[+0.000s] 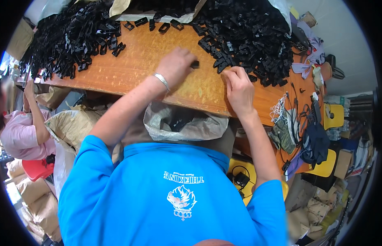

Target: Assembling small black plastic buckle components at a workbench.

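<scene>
Over the middle of the wooden table, my left hand (174,69), with a silver bangle at its wrist, has its fingers curled. A small black plastic piece (194,64) shows at its fingertips, slightly blurred. My right hand (240,88) is at the near edge of the right-hand heap of black plastic pieces (248,37). Its thumb and fingers are pinched together beside the outermost pieces; what lies between them is too small to make out. A second heap of black pieces (72,37) covers the table's far left. Several loose pieces (164,28) lie between the heaps.
A pale plastic sack (187,127) with dark contents hangs open at the table's front edge (195,104), against my lap. Cables, cloth and a dark garment (315,141) clutter the right end. A person in a pink shirt (27,135) sits at left, near a brown sack (74,127).
</scene>
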`<state>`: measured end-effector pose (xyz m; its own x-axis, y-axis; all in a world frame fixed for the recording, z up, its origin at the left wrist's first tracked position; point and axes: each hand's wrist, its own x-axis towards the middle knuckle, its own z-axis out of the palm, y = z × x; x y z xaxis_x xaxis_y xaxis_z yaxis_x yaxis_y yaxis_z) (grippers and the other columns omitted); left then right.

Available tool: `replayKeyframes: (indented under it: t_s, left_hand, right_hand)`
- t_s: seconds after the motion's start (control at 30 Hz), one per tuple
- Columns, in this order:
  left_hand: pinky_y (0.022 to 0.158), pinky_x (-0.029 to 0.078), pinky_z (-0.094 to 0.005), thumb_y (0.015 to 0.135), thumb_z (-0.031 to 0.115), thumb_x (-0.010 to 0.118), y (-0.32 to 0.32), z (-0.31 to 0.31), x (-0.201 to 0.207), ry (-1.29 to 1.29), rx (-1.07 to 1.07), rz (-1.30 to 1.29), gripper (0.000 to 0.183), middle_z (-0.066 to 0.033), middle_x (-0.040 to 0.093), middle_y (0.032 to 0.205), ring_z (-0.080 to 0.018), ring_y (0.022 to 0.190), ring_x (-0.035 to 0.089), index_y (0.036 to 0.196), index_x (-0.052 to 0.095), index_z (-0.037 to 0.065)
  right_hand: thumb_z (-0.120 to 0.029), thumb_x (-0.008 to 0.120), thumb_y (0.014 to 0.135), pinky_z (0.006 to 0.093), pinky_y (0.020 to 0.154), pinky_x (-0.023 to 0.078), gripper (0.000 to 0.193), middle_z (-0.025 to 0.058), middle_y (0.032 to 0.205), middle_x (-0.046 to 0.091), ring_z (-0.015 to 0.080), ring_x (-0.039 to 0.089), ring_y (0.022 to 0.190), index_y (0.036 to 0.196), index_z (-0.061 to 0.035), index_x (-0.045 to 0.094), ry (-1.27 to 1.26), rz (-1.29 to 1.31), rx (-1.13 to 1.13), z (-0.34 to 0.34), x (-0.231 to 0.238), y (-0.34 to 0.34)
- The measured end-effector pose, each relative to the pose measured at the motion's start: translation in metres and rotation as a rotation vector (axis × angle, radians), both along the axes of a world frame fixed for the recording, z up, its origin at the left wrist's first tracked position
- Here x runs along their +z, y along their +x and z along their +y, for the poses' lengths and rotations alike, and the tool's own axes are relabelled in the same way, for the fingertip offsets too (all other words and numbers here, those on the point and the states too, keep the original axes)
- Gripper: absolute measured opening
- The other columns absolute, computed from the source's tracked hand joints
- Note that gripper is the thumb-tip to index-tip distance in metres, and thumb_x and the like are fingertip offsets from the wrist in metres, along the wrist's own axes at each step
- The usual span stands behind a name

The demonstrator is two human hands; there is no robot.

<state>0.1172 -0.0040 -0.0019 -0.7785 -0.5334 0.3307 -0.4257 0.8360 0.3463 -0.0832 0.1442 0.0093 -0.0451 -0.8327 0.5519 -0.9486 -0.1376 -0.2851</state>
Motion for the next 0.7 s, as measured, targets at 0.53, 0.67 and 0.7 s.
replayKeyframes:
  t_s: [0.53, 0.67, 0.7]
  left_hand:
    - [0.087, 0.052, -0.042, 0.08, 0.009, 0.076, -0.023, 0.049, 0.009, 0.186, 0.002, 0.359, 0.044, -0.0151, 0.067, 0.109, -0.0347, 0.102, 0.062, 0.123, 0.063, 0.005]
    - [0.084, 0.054, -0.0392, 0.085, 0.007, 0.072, -0.023, 0.056, 0.001, 0.23, -0.045, 0.44, 0.041, -0.0157, 0.069, 0.108, -0.0327, 0.096, 0.066, 0.125, 0.063, 0.003]
    - [0.082, 0.054, -0.0376, 0.086, 0.007, 0.07, -0.022, 0.055, -0.001, 0.229, -0.064, 0.444, 0.039, -0.0157, 0.07, 0.108, -0.031, 0.093, 0.068, 0.124, 0.064, 0.002]
  right_hand:
    - [-0.018, 0.08, 0.087, 0.0253, 0.052, 0.05, 0.027, 0.0076, 0.077, 0.067, 0.0137, 0.064, 0.06, 0.098, -0.0015, 0.061, 0.293, -1.128, 0.001, -0.031, 0.004, 0.015]
    - [-0.022, 0.079, 0.092, 0.0194, 0.046, 0.043, 0.027, 0.0035, 0.076, 0.065, 0.0058, 0.057, 0.055, 0.098, -0.003, 0.06, 0.326, -1.485, 0.026, -0.014, 0.004, 0.031]
    - [-0.021, 0.079, 0.091, 0.0197, 0.046, 0.043, 0.027, 0.0035, 0.075, 0.065, 0.006, 0.057, 0.055, 0.098, -0.003, 0.06, 0.333, -1.485, 0.031, -0.012, 0.005, 0.03]
